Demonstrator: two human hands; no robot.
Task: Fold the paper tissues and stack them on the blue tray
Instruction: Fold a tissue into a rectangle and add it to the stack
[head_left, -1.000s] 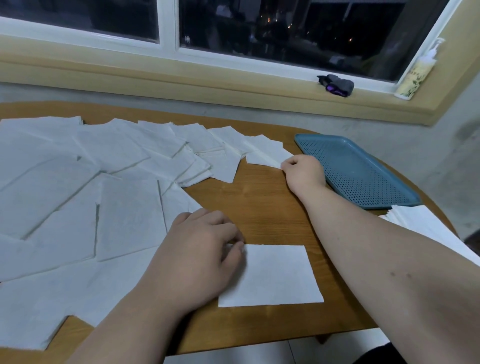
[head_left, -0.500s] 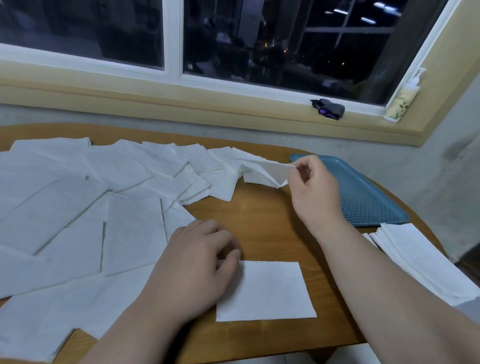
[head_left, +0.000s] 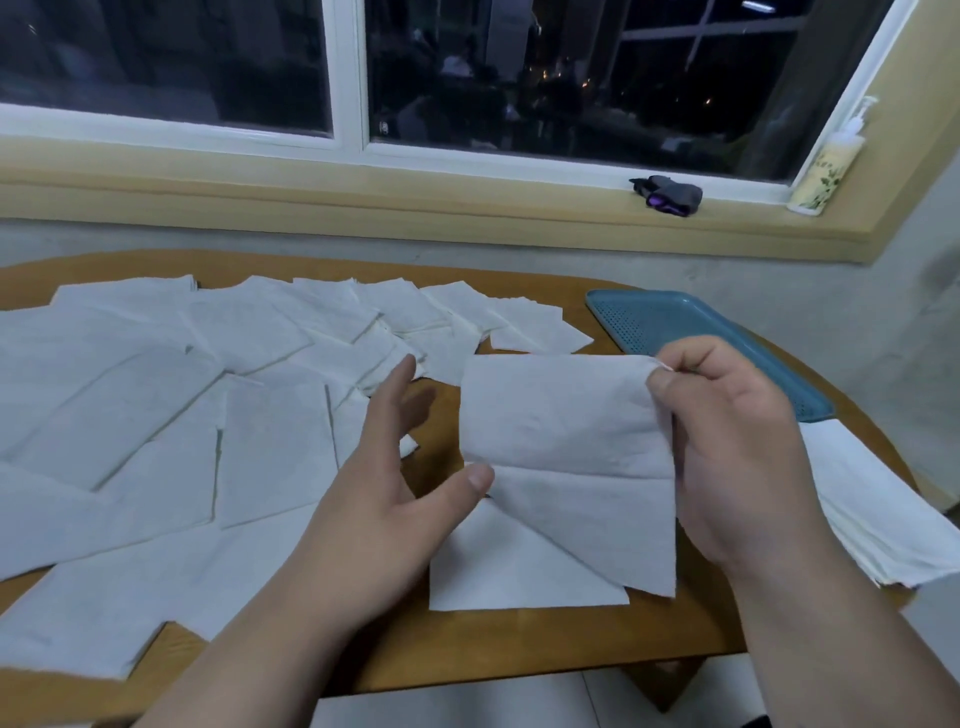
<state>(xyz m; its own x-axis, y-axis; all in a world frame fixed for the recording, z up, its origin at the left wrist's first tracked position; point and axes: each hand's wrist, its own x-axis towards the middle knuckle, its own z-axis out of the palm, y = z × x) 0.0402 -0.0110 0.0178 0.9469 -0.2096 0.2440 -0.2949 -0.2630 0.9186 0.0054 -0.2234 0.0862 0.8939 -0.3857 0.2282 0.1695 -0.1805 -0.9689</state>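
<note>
Spread fingers: left hand (head_left: 374, 509) holds nothing, thumb touching the hanging tissue (head_left: 561, 431); right hand (head_left: 743, 457) pinches its top corner. Step judged: folding begins; next, lay it flat and align edges. Wooden table (head_left: 519, 639) carries loose tissues (head_left: 156, 415) left, blue tray (head_left: 675, 322) right, beneath a dark window (head_left: 519, 78).

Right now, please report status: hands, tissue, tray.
Right hand pinches tissue by top corner. Left hand open beside it. Blue tray bare where visible. Nothing in the way.

Round wooden table (head_left: 519, 644) beneath a dark night window (head_left: 571, 78)
</note>
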